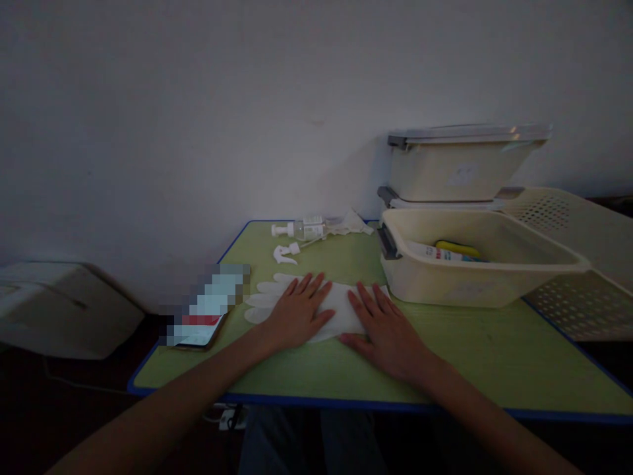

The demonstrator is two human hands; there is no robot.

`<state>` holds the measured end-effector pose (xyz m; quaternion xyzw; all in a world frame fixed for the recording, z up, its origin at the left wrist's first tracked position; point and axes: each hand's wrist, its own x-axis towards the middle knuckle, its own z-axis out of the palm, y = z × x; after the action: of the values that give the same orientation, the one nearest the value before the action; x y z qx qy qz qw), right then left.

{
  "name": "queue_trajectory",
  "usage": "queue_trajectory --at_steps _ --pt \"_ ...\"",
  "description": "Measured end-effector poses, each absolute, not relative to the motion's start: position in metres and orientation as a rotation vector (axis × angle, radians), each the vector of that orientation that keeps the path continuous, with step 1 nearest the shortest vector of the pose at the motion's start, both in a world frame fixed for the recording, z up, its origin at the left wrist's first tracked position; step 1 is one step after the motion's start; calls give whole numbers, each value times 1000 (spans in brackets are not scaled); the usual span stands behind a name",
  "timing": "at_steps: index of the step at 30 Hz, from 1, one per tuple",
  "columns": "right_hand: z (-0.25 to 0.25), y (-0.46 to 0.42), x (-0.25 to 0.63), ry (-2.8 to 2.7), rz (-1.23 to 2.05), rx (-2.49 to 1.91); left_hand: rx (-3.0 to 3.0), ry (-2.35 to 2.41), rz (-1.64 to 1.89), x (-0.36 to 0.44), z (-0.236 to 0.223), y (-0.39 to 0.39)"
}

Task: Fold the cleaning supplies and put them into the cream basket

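Observation:
A white glove (339, 302) lies flat on the green table (469, 356), its fingers pointing left. My left hand (297, 310) rests on it palm down, fingers stretched out and slightly spread. My right hand (383, 326) lies flat on the glove's right end, fingers also straight and apart. Neither hand grips anything.
A phone (205, 310) lies at the table's left edge. A small spray bottle (301, 229), a loose spray head (285, 253) and crumpled plastic (353, 224) sit at the back. Cream bins (475, 260) with a lidded one (462, 161) stacked behind, and a perforated basket (578, 264), fill the right side.

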<state>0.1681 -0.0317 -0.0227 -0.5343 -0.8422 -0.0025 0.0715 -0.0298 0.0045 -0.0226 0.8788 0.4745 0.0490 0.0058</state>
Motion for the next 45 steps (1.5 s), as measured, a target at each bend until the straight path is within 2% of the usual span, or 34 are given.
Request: queue_trajectory --at_steps 20,23,29,35,45 --pt "-23 -32 167 -2532 43 -1648 2658 1437 196 -63 -26 13" --pt "-24 -31 167 -2508 39 -1639 2541 1429 329 -68 -14 10" --pt "-20 -32 166 -2512 102 -1672 2519 1491 881 -95 -9 -23" --pt "-18 -33 165 -2519 98 -1678 2834 1154 804 -112 -26 -53" --pt "-19 -32 166 -2540 60 -1669 2837 1080 714 -111 -21 -50"
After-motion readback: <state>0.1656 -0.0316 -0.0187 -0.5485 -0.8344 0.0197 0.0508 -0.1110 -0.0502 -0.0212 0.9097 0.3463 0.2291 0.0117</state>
